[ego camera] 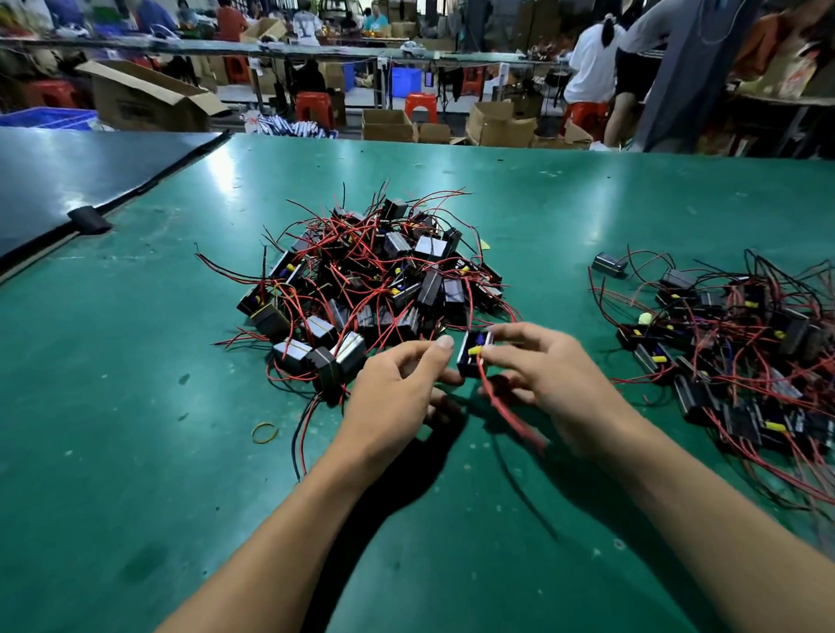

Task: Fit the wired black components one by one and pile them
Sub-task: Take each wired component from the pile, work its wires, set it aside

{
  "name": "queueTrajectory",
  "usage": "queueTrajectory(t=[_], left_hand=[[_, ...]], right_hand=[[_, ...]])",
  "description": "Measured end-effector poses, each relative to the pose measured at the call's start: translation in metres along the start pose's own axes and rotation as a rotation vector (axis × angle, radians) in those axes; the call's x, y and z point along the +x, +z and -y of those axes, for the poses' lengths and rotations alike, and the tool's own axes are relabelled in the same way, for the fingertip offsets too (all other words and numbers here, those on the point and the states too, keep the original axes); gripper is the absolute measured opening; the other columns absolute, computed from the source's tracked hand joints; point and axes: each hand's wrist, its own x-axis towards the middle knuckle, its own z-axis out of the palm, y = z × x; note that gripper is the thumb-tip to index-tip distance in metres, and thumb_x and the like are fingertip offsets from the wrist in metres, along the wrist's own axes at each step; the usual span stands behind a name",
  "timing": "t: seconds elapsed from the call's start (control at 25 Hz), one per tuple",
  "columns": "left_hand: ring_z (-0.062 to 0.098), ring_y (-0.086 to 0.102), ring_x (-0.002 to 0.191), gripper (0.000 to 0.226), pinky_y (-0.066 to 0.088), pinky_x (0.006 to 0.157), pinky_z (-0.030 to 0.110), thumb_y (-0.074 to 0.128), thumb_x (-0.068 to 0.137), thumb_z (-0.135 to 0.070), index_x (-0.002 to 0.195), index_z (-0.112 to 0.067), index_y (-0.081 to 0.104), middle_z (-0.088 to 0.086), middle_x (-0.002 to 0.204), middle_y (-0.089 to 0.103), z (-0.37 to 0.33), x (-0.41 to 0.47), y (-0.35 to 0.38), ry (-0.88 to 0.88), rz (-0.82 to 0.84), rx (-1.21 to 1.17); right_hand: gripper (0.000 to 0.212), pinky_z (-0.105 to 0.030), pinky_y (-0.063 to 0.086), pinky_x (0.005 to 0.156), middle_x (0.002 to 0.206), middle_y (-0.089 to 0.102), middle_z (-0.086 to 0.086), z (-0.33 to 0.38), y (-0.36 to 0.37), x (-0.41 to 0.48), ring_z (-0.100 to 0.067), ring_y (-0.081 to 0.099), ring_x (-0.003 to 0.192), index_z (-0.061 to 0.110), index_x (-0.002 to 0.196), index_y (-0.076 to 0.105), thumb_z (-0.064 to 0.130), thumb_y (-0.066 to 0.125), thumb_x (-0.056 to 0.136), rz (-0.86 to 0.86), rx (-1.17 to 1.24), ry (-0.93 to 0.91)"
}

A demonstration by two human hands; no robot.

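Right hand (549, 377): fingers and thumb pinch a small black box component with a yellow part (473, 357), held just above the green bench top (119, 380). Its red wire (507, 408) trails back, blurred. Left hand (400, 390): fingers curled, one fingertip touching the box's lower left corner; actual grip cannot be told. Yellow rubber band (264, 432) lies left of the wrists. Beyond, the central heap of wired black boxes (370, 280); a second tangled heap (746, 347) lies right.

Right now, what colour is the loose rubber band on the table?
Yellow; the rubber band shows in the head view.
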Motion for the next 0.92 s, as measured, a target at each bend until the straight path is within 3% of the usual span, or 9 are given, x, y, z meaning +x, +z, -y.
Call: queueTrajectory(t=[0.12, 0.24, 0.32, 0.4, 0.48, 0.56, 0.68, 0.76, 0.92], left_hand=[[0.020, 0.066, 0.061, 0.017, 0.055, 0.062, 0.036, 0.062, 0.094, -0.025, 0.103, -0.011, 0.069, 0.004, 0.079, 0.073, 0.001, 0.002, -0.003, -0.032, 0.094, -0.034], [0.016, 0.065, 0.055, 0.013, 0.055, 0.053, 0.025, 0.065, 0.092, -0.015, 0.102, -0.008, 0.068, 0.004, 0.069, 0.070, -0.001, 0.003, -0.011, -0.088, 0.191, -0.055], [0.018, 0.065, 0.056, 0.017, 0.054, 0.052, 0.024, 0.066, 0.091, -0.014, 0.103, -0.002, 0.068, 0.010, 0.075, 0.069, -0.005, 0.005, -0.015, -0.144, 0.233, -0.072], [0.026, 0.066, 0.068, 0.022, 0.060, 0.062, 0.034, 0.066, 0.090, -0.009, 0.107, 0.005, 0.063, 0.018, 0.087, 0.068, -0.006, 0.006, -0.016, -0.174, 0.235, -0.068], [0.030, 0.066, 0.077, 0.019, 0.058, 0.078, 0.047, 0.064, 0.089, -0.005, 0.106, 0.003, 0.060, 0.020, 0.092, 0.065, -0.006, 0.006, -0.013, -0.161, 0.187, -0.037], [0.026, 0.065, 0.078, 0.016, 0.056, 0.083, 0.049, 0.064, 0.089, -0.003, 0.104, 0.000, 0.061, 0.017, 0.089, 0.064, -0.006, 0.005, -0.011, -0.135, 0.144, -0.012], [0.021, 0.063, 0.072, 0.014, 0.051, 0.071, 0.038, 0.061, 0.087, -0.001, 0.101, -0.004, 0.063, 0.011, 0.081, 0.066, -0.005, 0.004, -0.010, -0.108, 0.113, 0.015], [0.018, 0.059, 0.064, 0.013, 0.047, 0.062, 0.030, 0.060, 0.085, 0.000, 0.097, -0.002, 0.066, 0.010, 0.076, 0.066, -0.006, 0.003, -0.009, -0.087, 0.091, 0.029], [0.017, 0.055, 0.055, 0.010, 0.044, 0.047, 0.017, 0.060, 0.084, 0.002, 0.091, 0.003, 0.067, 0.012, 0.071, 0.065, -0.005, 0.003, -0.010, -0.056, 0.098, 0.062]], right_hand=[[0.013, -0.017, 0.044, 0.049, 0.072, 0.070, 0.007, -0.006, 0.002, -0.010, -0.006, 0.057, 0.054, 0.015, 0.102, 0.067, 0.013, 0.071, 0.090, 0.083, -0.169, -0.014], [0.011, -0.019, 0.041, 0.051, 0.080, 0.070, 0.004, -0.005, -0.004, -0.008, -0.008, 0.054, 0.060, 0.017, 0.099, 0.071, 0.024, 0.072, 0.090, 0.160, -0.216, -0.026], [0.018, -0.017, 0.039, 0.049, 0.084, 0.071, 0.000, -0.002, -0.009, -0.001, -0.008, 0.054, 0.060, 0.018, 0.093, 0.074, 0.034, 0.067, 0.094, 0.149, -0.297, -0.043], [0.022, -0.017, 0.042, 0.051, 0.084, 0.072, 0.000, 0.000, -0.014, 0.017, -0.007, 0.056, 0.059, 0.018, 0.087, 0.075, 0.034, 0.064, 0.096, 0.011, -0.407, -0.094], [0.011, -0.024, 0.050, 0.069, 0.087, 0.074, 0.001, 0.001, -0.019, 0.046, -0.008, 0.062, 0.072, 0.021, 0.086, 0.074, 0.022, 0.066, 0.093, -0.204, -0.529, -0.150], [0.020, -0.028, 0.050, 0.091, 0.102, 0.075, -0.005, 0.004, -0.024, 0.077, -0.017, 0.066, 0.095, 0.018, 0.099, 0.076, 0.010, 0.061, 0.089, -0.356, -0.663, -0.140], [0.030, -0.030, 0.047, 0.099, 0.116, 0.073, -0.010, 0.004, -0.030, 0.114, -0.026, 0.063, 0.113, 0.014, 0.110, 0.075, 0.007, 0.056, 0.089, -0.404, -0.813, -0.068], [0.022, -0.027, 0.047, 0.089, 0.114, 0.074, -0.011, 0.004, -0.031, 0.130, -0.025, 0.063, 0.109, 0.015, 0.109, 0.076, 0.016, 0.065, 0.090, -0.336, -0.861, -0.038], [0.037, -0.022, 0.042, 0.087, 0.115, 0.072, -0.005, 0.003, -0.023, 0.145, -0.018, 0.063, 0.106, 0.015, 0.116, 0.074, 0.031, 0.080, 0.083, -0.169, -0.700, 0.040]])
